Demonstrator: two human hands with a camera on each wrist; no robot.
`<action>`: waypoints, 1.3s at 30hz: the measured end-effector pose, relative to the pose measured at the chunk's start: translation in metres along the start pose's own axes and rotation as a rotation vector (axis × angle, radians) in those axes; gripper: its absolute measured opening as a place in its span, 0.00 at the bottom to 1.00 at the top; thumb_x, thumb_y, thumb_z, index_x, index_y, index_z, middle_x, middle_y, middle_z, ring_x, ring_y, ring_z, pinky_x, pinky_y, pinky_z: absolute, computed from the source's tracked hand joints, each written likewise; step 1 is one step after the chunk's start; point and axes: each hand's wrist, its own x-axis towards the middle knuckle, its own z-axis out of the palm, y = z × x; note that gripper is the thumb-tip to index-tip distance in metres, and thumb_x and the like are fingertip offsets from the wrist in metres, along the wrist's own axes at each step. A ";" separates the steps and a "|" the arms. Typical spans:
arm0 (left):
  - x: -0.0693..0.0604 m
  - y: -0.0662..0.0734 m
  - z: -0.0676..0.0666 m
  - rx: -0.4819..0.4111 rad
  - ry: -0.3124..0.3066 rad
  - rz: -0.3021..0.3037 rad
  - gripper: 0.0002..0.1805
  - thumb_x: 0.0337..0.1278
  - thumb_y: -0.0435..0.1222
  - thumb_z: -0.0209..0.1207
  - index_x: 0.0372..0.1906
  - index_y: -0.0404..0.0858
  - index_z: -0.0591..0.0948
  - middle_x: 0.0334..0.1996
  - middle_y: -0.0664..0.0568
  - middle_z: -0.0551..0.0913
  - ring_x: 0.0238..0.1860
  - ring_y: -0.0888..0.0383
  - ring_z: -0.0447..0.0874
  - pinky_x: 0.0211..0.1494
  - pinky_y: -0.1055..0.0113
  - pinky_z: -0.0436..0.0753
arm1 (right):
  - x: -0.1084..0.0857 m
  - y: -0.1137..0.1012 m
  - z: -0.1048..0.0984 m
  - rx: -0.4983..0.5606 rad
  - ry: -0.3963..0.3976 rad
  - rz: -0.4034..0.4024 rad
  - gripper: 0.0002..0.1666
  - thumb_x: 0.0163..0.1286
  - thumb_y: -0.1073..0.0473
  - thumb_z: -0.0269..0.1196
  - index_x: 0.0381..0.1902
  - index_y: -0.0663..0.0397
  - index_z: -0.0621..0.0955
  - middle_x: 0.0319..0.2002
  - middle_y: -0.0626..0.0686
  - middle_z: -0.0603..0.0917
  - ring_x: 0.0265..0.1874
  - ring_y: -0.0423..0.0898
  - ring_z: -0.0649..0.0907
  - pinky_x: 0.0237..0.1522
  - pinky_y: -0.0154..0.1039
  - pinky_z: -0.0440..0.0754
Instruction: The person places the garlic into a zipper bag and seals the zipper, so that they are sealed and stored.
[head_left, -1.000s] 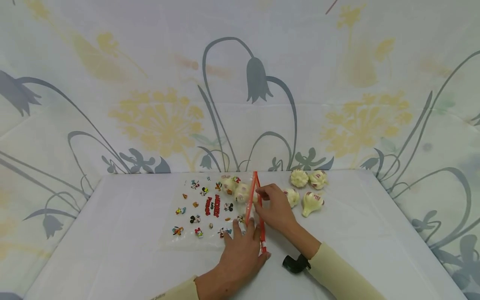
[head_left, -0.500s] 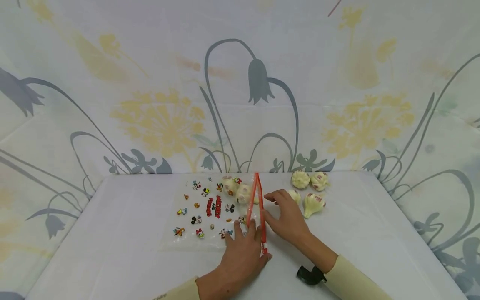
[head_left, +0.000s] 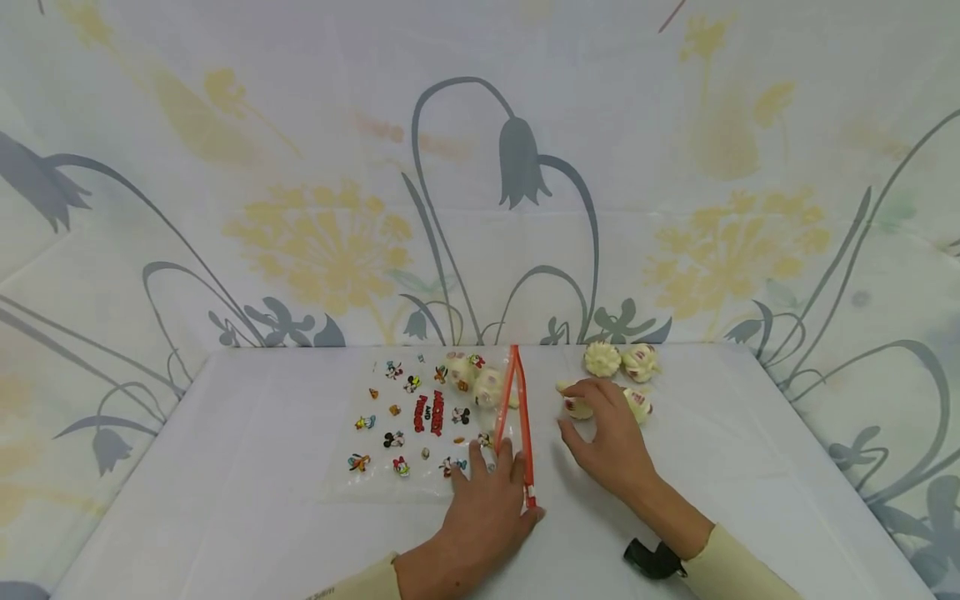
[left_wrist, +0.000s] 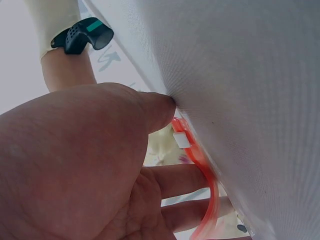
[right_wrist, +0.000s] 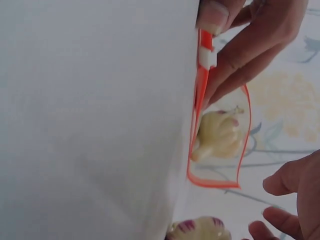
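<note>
A clear zip bag (head_left: 431, 433) with cartoon prints and a red zip edge lies flat on the table, garlic bulbs (head_left: 489, 388) showing through it. My left hand (head_left: 483, 510) rests on its near right corner with fingers spread, beside the white slider (right_wrist: 207, 58). In the right wrist view the bag's mouth gapes, with a garlic bulb just inside. My right hand (head_left: 617, 446) is over the loose garlic, thumb and fingers apart around the nearest bulb (head_left: 576, 407). It partly hides another bulb (head_left: 638, 403). Contact with either is unclear.
Two more garlic bulbs (head_left: 602, 359) lie at the table's back edge, against the flower-patterned cloth (head_left: 465, 208). A black wrist camera (head_left: 654, 559) sits on the right forearm. White cloth covers the table (head_left: 247, 467).
My right hand has moved away from the bag's mouth, rightward to the loose garlic, and holds nothing visible. The left hand stays on the bag.
</note>
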 end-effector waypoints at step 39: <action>0.000 0.000 -0.004 -0.039 -0.047 -0.009 0.45 0.66 0.65 0.64 0.78 0.43 0.73 0.77 0.44 0.69 0.73 0.28 0.68 0.63 0.31 0.79 | 0.013 0.037 -0.002 -0.308 -0.136 0.013 0.43 0.51 0.53 0.86 0.61 0.64 0.81 0.54 0.64 0.84 0.60 0.64 0.80 0.69 0.64 0.73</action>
